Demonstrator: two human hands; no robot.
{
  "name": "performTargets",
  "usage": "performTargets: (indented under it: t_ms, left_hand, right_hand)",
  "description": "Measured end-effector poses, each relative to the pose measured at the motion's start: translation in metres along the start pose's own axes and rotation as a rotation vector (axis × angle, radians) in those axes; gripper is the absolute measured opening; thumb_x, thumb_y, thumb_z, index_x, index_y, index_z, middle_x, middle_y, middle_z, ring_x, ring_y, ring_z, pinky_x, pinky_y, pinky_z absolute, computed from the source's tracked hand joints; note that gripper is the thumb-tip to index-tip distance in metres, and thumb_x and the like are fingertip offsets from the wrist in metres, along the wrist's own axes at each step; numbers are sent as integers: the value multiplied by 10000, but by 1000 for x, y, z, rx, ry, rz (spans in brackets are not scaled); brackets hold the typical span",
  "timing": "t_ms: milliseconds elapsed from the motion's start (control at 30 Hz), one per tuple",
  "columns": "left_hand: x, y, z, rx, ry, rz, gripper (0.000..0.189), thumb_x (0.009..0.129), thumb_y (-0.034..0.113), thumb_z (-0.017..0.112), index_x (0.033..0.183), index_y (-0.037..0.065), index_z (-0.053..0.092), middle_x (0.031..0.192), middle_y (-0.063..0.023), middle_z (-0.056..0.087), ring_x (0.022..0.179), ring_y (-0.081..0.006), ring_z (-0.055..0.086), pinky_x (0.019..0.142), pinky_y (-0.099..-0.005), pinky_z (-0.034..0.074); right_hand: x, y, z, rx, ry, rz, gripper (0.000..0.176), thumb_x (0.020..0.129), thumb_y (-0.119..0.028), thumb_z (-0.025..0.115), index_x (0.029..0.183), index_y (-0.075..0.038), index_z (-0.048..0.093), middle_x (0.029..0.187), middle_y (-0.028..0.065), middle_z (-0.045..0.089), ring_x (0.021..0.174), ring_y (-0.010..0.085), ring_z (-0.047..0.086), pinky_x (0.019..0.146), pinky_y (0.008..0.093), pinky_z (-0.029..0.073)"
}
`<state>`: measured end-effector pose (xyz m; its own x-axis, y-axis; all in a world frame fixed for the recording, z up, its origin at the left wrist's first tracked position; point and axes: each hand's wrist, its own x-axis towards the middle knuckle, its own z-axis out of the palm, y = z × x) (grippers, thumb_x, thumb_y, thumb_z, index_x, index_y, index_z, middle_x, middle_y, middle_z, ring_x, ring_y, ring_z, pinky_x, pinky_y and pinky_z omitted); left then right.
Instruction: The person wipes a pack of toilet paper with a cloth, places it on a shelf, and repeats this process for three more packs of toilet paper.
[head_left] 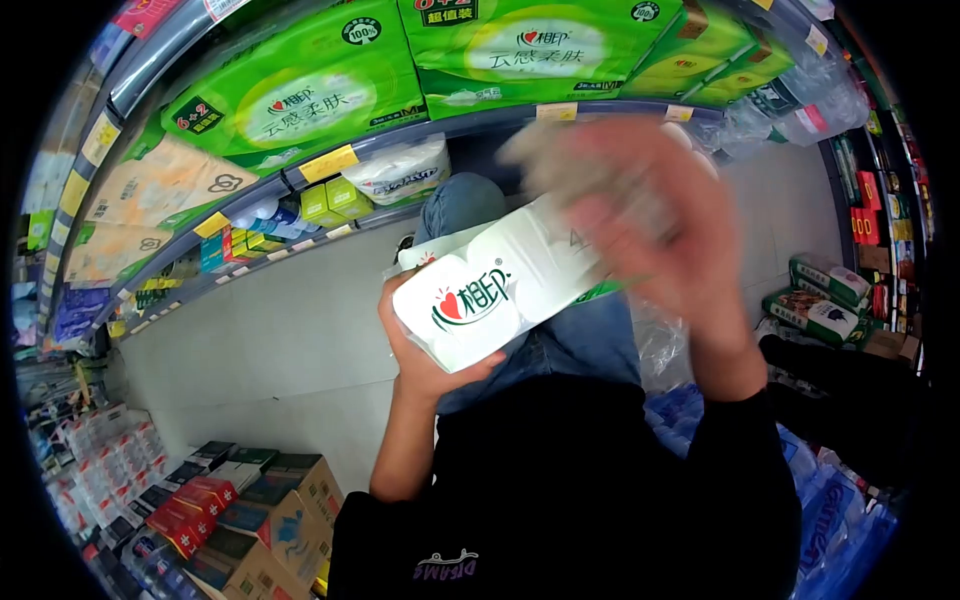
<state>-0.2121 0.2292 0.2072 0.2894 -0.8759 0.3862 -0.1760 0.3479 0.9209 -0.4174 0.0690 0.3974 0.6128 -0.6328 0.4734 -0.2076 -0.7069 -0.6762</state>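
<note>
- Before your chest, your left hand (425, 350) clamps the edge of the white plastic-wrapped tissue-roll pack (490, 295); your right hand (650, 230) is blurred, grip unclear.
- Pale floor (280, 340) lies open below the stocked shelves (320, 165).

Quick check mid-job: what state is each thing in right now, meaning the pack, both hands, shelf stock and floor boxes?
roll pack: wrapped, held up, tilted.
left hand: closed on the pack's lower end from beneath.
right hand: blurred at the pack's upper end; grip cannot be told.
green tissue packs: sealed, lying on the shelf.
cardboard boxes: standing on the floor, flaps look shut.
</note>
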Motion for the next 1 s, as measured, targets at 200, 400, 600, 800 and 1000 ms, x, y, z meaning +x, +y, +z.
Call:
performTargets:
  t_ms: [200,400,600,800,1000]
  left_hand:
    - [-7,-5,-3,59,-24,12,1204,548,331,994,1427,-15,249,1340,-213,487,1238,-304,552,1019,-442,477]
    - [6,2,4,-4,25,40,1232,566,466,956,1433,-32,235,1343,-210,438,1232,-321,542,1045,-451,471]
    - [9,5,4,29,-24,142,1202,576,395,967,1417,-36,224,1337,-228,436,1226,-316,564,1022,-412,483]
    - [-2,-1,5,17,10,100,1235,558,425,968,1422,-39,217,1338,-231,437,1232,-324,554,1031,-428,470]
    - [5,2,2,94,-16,159,1240,559,431,966,1425,-39,212,1332,-230,440,1232,-327,553,1037,-430,465]
  right_hand:
    - [-22,-34,96,-131,-383,-295,286,806,-157,665,1085,-98,668,1141,121,570,1030,282,554,833,429,450]
    - [-25,44,22,-696,-296,40,304,833,-123,617,1135,-106,656,1019,170,598,1042,353,580,854,478,483]
    - [-63,184,-130,-985,-21,529,327,939,-165,588,1245,-48,601,1123,263,648,1027,447,626,887,475,499]
    - [-82,178,-142,-785,94,691,291,945,-153,595,1215,-52,637,1051,214,706,995,332,690,886,374,509]
    - [-63,129,-108,-552,275,469,281,941,-117,622,1209,-39,646,1035,148,722,957,217,689,860,330,518]
